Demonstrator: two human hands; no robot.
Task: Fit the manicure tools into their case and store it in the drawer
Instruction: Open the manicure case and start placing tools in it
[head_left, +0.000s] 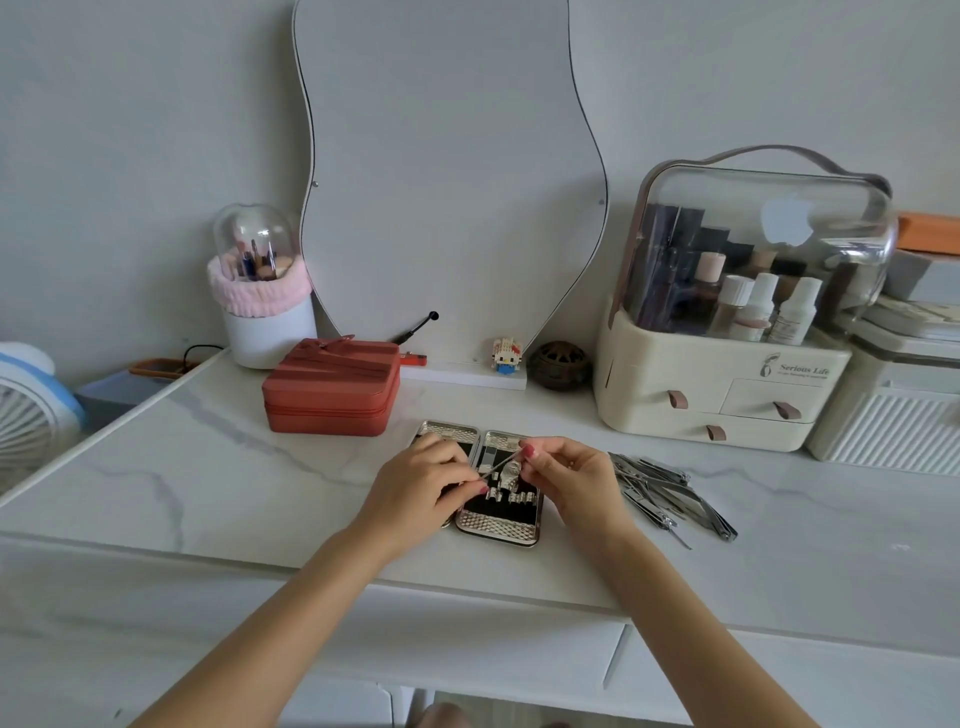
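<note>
An open manicure case with silver textured edges and a black lining lies flat on the white marble tabletop. My left hand and my right hand hover over it, each pinching one end of a thin metal tool held slantwise above the lining. A nail clipper sits in the right half of the case. A heap of several loose steel manicure tools lies on the tabletop just right of my right hand. My left hand hides part of the case's left half.
A red zipped box stands behind the case on the left. At the back right is a cream cosmetics organiser with small drawers. A brush holder, wavy mirror, toy figure and dark round ornament line the wall. Desk drawer fronts run below the edge.
</note>
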